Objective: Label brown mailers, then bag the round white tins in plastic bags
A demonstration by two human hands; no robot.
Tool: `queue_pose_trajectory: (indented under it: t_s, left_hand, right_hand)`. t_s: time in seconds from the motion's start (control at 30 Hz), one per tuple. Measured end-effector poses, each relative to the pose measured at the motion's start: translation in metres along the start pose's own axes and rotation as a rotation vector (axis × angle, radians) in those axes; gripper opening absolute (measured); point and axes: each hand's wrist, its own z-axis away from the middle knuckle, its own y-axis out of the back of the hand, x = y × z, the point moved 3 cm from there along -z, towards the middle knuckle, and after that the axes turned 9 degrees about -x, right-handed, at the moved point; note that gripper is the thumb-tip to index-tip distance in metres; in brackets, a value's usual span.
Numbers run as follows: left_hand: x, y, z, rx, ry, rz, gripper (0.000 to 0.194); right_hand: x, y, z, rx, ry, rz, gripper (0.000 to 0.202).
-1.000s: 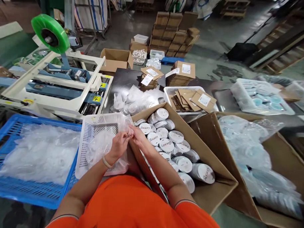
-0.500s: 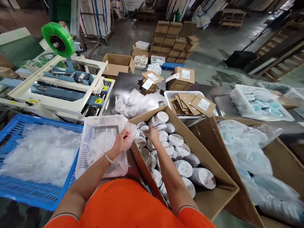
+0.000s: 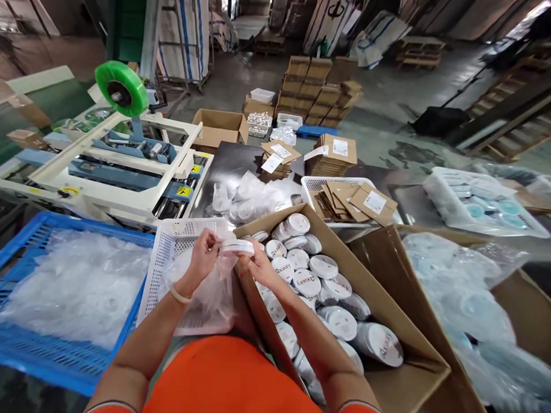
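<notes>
My right hand point(image 3: 254, 261) is closed on a short stack of round white discs point(image 3: 237, 247), held edge-on above the near left side of a cardboard box point(image 3: 352, 257). My left hand point(image 3: 205, 250) pinches a clear plastic bag point(image 3: 223, 266) at the left end of the stack; the bag hangs below. Whether the discs are inside the bag I cannot tell. Many more printed white discs point(image 3: 306, 282) lie in stacks in the box. Under my left hand stands a white plastic basket point(image 3: 151, 286) with clear bags in it.
A blue crate point(image 3: 71, 368) of clear bags lies at the left, before a tape machine with a green roll point(image 3: 121, 88). Behind the box are plastic-wrapped items point(image 3: 253, 196) and a white basket of flat cardboard mailers point(image 3: 374, 202). Another cardboard box point(image 3: 537, 300) holds bagged bluish discs.
My right hand has come up out of the box with a stack of discs and moved left. My left hand, still on the bag, has moved slightly left, and the two hands have met.
</notes>
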Motion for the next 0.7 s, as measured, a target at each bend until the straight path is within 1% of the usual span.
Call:
queue_pose_trajectory:
  t_s: [0.03,0.1,0.17,0.2,0.3,0.37,0.43,0.5,0.57,0.63,0.7]
  left_hand:
    - [0.003,0.006,-0.001,0.018,-0.034,-0.12,0.012]
    - [0.008,0.014,-0.002,0.044,-0.093,-0.317,0.02]
    - [0.012,0.019,-0.003,0.054,-0.114,-0.397,0.025]
    - [0.014,0.022,-0.003,0.047,-0.117,-0.415,0.027]
    - [0.018,0.029,-0.006,0.005,-0.135,-0.494,0.042]
    - [0.021,0.033,-0.011,-0.045,-0.141,-0.529,0.054]
    - [0.023,0.034,-0.021,-0.091,-0.119,-0.558,0.056]
    - [0.027,0.035,-0.037,-0.102,-0.069,-0.59,0.054]
    - [0.029,0.038,-0.058,-0.087,-0.018,-0.606,0.051]
    - [0.031,0.043,-0.078,-0.067,0.011,-0.606,0.047]
    - [0.032,0.05,-0.095,-0.071,0.027,-0.623,0.042]
  right_hand:
    - [0.001,0.003,-0.004,-0.014,0.01,0.034,0.048]
    - [0.0,0.007,-0.01,0.005,0.041,0.106,0.045]
    - [-0.002,0.006,-0.016,0.025,0.075,0.166,0.043]
    - [-0.004,0.004,-0.019,0.016,0.081,0.185,0.042]
    - [-0.009,-0.004,-0.028,-0.064,0.05,0.256,0.039]
    - [-0.017,-0.009,-0.034,-0.097,0.008,0.453,0.035]
    - [-0.029,-0.011,-0.043,-0.095,-0.05,0.803,0.034]
    - [-0.046,-0.009,-0.054,-0.091,-0.136,1.15,0.043]
    - [-0.063,-0.004,-0.07,-0.122,-0.217,1.367,0.06]
    - [-0.078,0.003,-0.087,-0.18,-0.252,1.471,0.077]
    - [-0.089,0.014,-0.103,-0.187,-0.267,1.522,0.093]
